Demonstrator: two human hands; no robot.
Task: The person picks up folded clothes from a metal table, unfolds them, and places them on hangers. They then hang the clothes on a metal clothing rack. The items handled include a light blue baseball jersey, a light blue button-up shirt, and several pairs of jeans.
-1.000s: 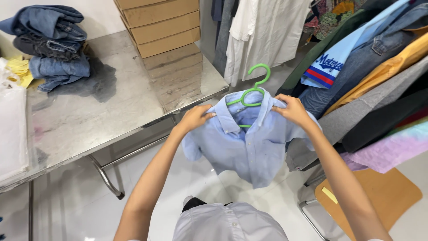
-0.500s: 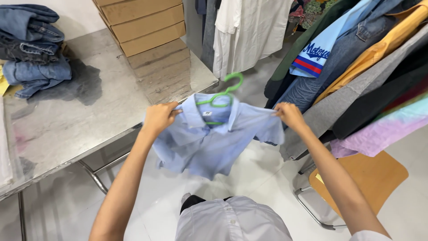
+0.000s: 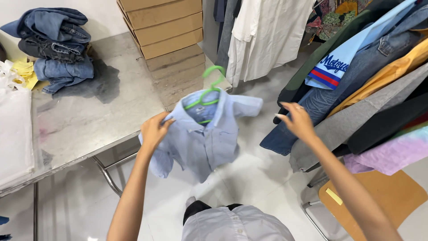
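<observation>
Steel table (image 3: 89, 120) at left, crowded clothes rack (image 3: 356, 89) at right: the left hand (image 3: 154, 130) pinches the shoulder of a pale blue shirt (image 3: 203, 134) on a green hanger (image 3: 208, 89), held in mid-air between them. The right hand (image 3: 298, 119), open and empty, nears the rack; parting the garments there should give the hook clear room.

A single camera sits on the person's head and looks steeply down and forward, so the wearer's own chest fills the near bottom edge and both forearms run up from there into the middle of the picture. It is close enough that the left hand (image 3: 154, 129) and the right hand (image 3: 298, 119) sit near the centre. The view faces a steel table (image 3: 80, 120) on the left, stacked cardboard boxes (image 3: 162, 24) at the far middle, and a rack of hanging clothes (image 3: 370, 85) on the right. With only this one view, no second view overlaps it.
</observation>
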